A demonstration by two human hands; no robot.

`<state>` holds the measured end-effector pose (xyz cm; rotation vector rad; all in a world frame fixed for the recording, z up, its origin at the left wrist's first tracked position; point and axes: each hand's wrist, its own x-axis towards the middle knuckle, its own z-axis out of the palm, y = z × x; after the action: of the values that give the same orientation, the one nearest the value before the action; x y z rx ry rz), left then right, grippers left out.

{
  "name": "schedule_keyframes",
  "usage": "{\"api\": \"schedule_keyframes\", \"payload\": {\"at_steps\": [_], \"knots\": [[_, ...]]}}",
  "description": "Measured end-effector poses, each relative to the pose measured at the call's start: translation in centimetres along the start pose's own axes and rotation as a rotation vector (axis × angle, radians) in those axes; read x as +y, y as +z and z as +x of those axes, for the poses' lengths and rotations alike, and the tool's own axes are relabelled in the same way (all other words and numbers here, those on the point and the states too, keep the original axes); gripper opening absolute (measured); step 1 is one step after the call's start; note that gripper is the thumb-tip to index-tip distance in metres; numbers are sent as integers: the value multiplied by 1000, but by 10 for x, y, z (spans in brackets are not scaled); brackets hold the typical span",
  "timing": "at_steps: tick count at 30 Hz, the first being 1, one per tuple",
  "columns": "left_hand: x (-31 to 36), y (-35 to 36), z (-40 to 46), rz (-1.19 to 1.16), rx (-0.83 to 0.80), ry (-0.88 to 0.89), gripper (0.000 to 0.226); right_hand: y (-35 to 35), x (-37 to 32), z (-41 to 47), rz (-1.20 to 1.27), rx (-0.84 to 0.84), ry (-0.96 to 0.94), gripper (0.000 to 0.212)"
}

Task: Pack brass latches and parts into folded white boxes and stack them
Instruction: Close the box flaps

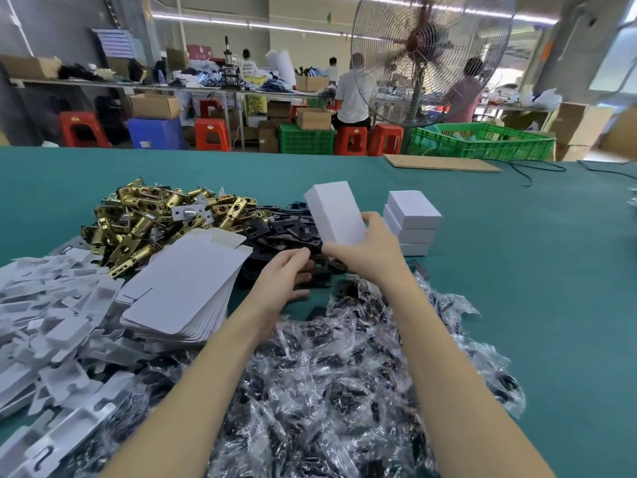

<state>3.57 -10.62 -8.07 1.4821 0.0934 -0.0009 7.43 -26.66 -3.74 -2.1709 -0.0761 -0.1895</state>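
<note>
My right hand (370, 250) grips a closed white box (336, 213) by its near end and holds it tilted above the table. Just right of it stands a stack of three closed white boxes (412, 220). My left hand (284, 276) hovers with relaxed fingers over the black plates (286, 232) and holds nothing that I can see. A heap of brass latches (151, 219) lies at the back left. A pile of flat unfolded white boxes (188, 288) sits left of my left hand.
Small clear bags of dark parts (344, 374) cover the green table (517, 270) in front of me. White card inserts (51, 322) are heaped at the left. A brown cardboard sheet (441, 163) lies at the far edge, with cables beside it.
</note>
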Motion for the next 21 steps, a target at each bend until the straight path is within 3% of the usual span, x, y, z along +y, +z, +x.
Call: {"api": "schedule_keyframes", "payload": {"at_steps": [7, 12, 15, 21], "knots": [[-10, -2, 7, 128, -8, -7, 21, -50, 32, 25, 296, 326, 135, 69], [-11, -1, 7, 143, -20, -7, 22, -86, 68, 60, 305, 573, 241, 80], [-10, 0, 6, 153, -23, -9, 22, -100, 92, 72, 385, 676, 331, 75], [-9, 0, 5, 177, -20, -6, 24, -81, 130, 63, 264, 639, 493, 56]]}}
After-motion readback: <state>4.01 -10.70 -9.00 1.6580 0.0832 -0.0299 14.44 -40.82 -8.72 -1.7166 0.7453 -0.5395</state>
